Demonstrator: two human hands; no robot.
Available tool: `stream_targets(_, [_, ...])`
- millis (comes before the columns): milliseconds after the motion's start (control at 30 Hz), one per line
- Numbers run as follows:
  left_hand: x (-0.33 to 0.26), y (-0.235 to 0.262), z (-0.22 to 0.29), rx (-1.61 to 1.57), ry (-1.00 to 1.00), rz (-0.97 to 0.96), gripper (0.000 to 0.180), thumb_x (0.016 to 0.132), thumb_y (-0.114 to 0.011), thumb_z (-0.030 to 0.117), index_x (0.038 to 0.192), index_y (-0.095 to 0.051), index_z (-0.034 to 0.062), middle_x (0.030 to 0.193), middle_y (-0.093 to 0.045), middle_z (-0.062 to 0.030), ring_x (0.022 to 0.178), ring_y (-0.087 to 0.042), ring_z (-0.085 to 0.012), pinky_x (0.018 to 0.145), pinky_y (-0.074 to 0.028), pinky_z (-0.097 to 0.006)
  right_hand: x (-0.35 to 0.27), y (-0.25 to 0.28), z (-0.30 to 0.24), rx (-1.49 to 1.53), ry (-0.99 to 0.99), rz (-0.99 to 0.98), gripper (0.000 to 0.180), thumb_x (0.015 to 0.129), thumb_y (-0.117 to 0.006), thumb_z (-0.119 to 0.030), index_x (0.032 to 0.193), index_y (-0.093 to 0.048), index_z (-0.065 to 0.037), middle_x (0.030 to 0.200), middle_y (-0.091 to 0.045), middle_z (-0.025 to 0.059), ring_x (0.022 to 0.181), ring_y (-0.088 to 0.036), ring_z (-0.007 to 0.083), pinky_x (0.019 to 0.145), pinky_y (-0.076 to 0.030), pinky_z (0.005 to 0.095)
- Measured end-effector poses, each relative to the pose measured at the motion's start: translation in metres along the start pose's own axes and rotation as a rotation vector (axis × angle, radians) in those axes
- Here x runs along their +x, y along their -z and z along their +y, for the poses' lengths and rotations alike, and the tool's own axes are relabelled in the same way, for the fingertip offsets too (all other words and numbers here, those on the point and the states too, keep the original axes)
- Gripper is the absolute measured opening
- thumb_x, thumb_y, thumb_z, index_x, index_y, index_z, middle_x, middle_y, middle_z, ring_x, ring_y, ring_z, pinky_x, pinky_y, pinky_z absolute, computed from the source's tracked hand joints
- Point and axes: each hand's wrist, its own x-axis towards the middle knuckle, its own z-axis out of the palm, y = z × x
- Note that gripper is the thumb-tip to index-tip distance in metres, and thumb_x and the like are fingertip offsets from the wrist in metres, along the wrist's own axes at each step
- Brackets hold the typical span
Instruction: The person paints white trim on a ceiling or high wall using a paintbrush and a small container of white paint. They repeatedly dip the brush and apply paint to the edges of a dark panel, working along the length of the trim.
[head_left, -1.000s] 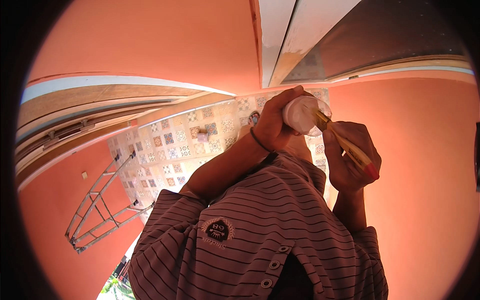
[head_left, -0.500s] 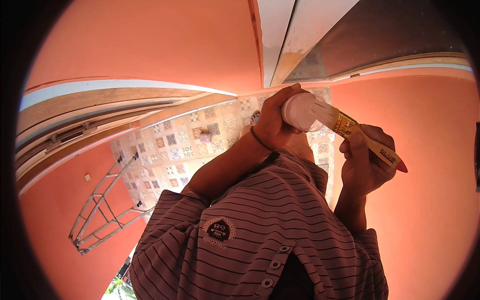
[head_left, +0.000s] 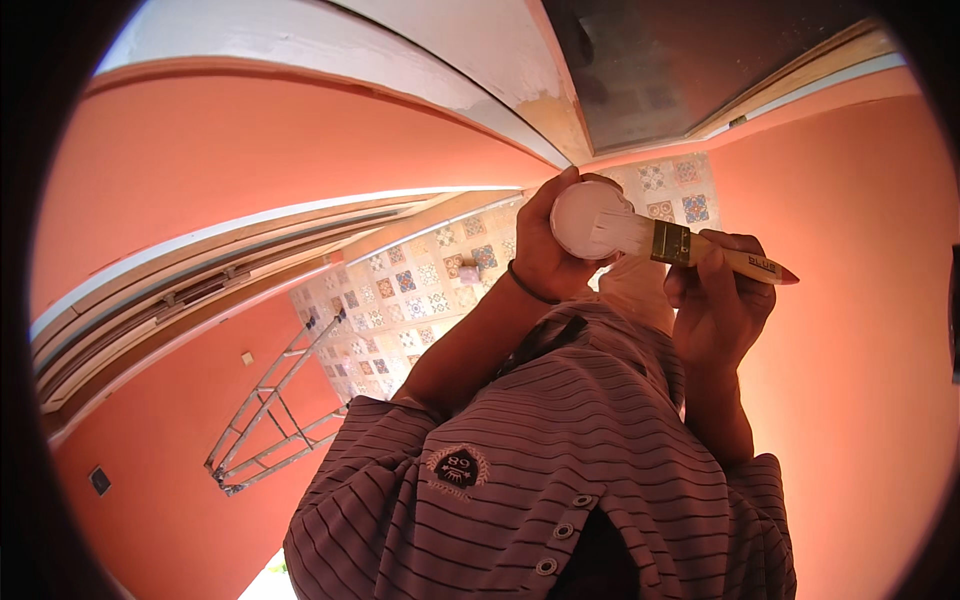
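My left hand (head_left: 545,240) is wrapped round a small round tub of pale paint (head_left: 578,222), its open top facing up. In my right hand (head_left: 722,290) is a flat paintbrush (head_left: 672,243), gripped by its yellow, red-tipped handle. The brush lies almost level, and its pale-coated bristles reach over the right side of the tub. Whether the bristle tips touch the paint or the rim I cannot tell. A dark band circles my left wrist.
Orange walls (head_left: 850,300) rise on both sides. Ahead stands a white-painted frame (head_left: 480,50) with a bare wood patch, beside a dark glass pane (head_left: 690,70). Patterned floor tiles (head_left: 420,290) lie below, with a small pinkish block (head_left: 469,273). A metal ladder-like frame (head_left: 265,410) stands at left.
The view has turned, so the room shifts rightward and more of the white frame shows. The brush has swung to nearly level, and the tub's open top faces up more fully.
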Motion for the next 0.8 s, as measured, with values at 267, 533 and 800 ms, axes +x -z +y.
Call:
stream_targets(267, [0.005,0.01,-0.008,-0.449,0.259,-0.167,0.062,0.111,-0.038,0.056,0.118,-0.063,-0.0006,0.111,-0.068,-0.0193,0.12,-0.06,-0.033,0.077,-0.06,-0.037,0.004,0.027,0.015,0.048,0.133,-0.084,0.022,0.095,-0.08,-0.008,0.11,-0.068,0.001,0.093,-0.072,0.0162,0.073,-0.069,0.0219,0.064,-0.056,0.0313])
stream_targets(533, [0.035,0.042,-0.016,-0.211,0.228,-0.136,0.055,0.107,-0.055,0.052,0.125,-0.064,0.0008,0.114,-0.068,-0.0192,0.102,-0.07,-0.0278,0.08,-0.063,-0.04,-0.008,0.021,0.048,-0.109,0.31,0.029,0.037,0.085,-0.09,-0.006,0.115,-0.069,0.001,0.114,-0.073,0.021,0.104,-0.072,0.028,0.092,-0.059,0.0388])
stream_targets(800, [0.052,0.067,0.002,-0.431,0.492,-0.259,0.063,0.11,-0.043,0.058,0.132,-0.064,0.003,0.119,-0.065,-0.022,0.11,-0.066,-0.0358,0.1,-0.056,-0.05,-0.006,0.005,0.079,-0.089,0.35,0.092,0.038,0.086,-0.089,-0.004,0.117,-0.068,-0.002,0.12,-0.073,0.0235,0.108,-0.074,0.031,0.093,-0.061,0.0397])
